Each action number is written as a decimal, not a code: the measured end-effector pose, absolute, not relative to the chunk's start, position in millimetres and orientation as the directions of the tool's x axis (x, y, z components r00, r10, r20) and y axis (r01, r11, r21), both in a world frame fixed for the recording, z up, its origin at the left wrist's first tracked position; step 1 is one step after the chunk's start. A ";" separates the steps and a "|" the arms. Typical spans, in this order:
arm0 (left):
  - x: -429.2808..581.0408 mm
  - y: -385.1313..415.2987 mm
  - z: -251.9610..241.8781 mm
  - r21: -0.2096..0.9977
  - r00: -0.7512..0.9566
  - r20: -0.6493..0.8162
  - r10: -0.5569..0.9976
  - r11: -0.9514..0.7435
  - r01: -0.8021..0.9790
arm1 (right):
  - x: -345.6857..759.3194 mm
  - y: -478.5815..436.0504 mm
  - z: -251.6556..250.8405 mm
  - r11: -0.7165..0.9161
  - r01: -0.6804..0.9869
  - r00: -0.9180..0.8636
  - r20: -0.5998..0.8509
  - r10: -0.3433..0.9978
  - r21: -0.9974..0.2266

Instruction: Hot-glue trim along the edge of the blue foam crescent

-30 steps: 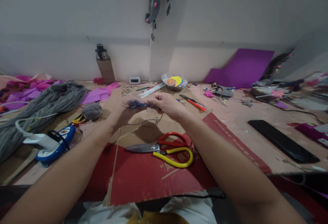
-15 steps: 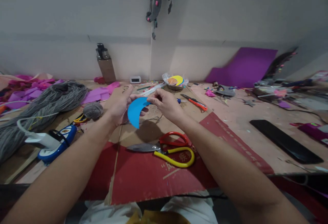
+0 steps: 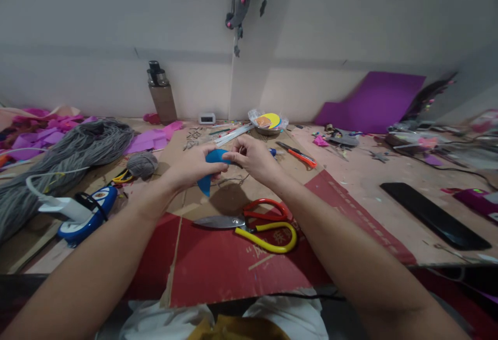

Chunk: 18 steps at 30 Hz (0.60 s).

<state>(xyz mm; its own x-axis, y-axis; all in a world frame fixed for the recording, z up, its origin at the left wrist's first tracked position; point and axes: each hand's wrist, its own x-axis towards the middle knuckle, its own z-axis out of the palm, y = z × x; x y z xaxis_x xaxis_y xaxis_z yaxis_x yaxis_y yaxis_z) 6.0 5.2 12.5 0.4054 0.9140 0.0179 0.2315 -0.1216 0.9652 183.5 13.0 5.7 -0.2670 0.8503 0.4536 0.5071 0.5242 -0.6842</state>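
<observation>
A blue crescent cutout (image 3: 205, 183) is held between my two hands above the cardboard (image 3: 233, 272). My left hand (image 3: 192, 166) closes on it from the left, thumb across its face, so part of the crescent is covered. At its upper right end, my right hand (image 3: 249, 155) pinches the tip between thumb and fingers. Below the hands lie scissors (image 3: 266, 224) with one red and one yellow handle, blades pointing left. An orange and black utility knife (image 3: 298, 154) rests to the right of my right hand.
Grey yarn (image 3: 78, 155) and a blue power strip (image 3: 87, 215) with a white plug occupy the left. A bowl (image 3: 268, 130) holding yellow and orange cutouts stands at the back. A black slab-like object (image 3: 433, 215) lies right. Purple sheet (image 3: 373, 101) leans on the wall.
My left thumb and fingers have folded over the blue crescent, which now shows less of its face and is tilted. My right hand keeps its pinch at the tip.
</observation>
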 end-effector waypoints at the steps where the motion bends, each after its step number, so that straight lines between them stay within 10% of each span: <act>1: 6.4 5.0 11.5 0.959 0.385 0.033 0.922 -0.138 0.248 | 183.2 12.7 6.0 0.519 0.508 -0.261 0.451 0.853 -0.688; 18: -2.8 14.0 5.0 0.817 -0.060 0.429 0.901 -0.359 0.450 | 172.7 1.8 3.6 0.542 0.574 -0.269 0.484 0.833 -0.614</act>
<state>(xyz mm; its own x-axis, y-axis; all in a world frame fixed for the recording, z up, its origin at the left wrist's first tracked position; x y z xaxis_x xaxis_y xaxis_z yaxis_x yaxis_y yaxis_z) -2.8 14.0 5.0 -0.0599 0.9013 0.4291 0.4502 -0.3592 0.8175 172.7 1.8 3.6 -0.2688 0.8328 0.4840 0.5742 0.5420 -0.6136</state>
